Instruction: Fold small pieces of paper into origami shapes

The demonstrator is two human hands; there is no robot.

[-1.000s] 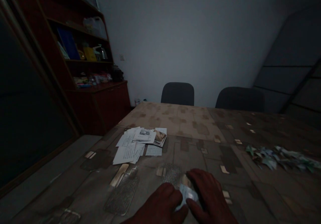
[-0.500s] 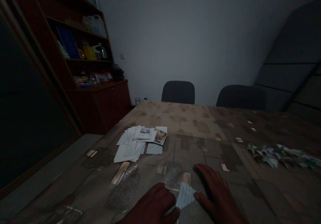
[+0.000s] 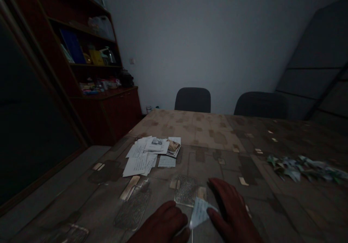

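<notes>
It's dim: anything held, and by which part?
No clear grip: the right hand rests its thumb on a triangular paper at the right corner; the left hand may touch it.

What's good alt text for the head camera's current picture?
A person's right hand touches a triangular piece of paper on a patterned tablecloth, the left hand close beside. Printed sheets lie ahead to the left, pale pointed pieces to the right; two dark chairs stand beyond.

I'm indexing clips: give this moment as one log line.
left hand: beside triangular paper | right hand: thumb on triangular paper | loose sheets: on tablecloth, beyond left hand
</notes>
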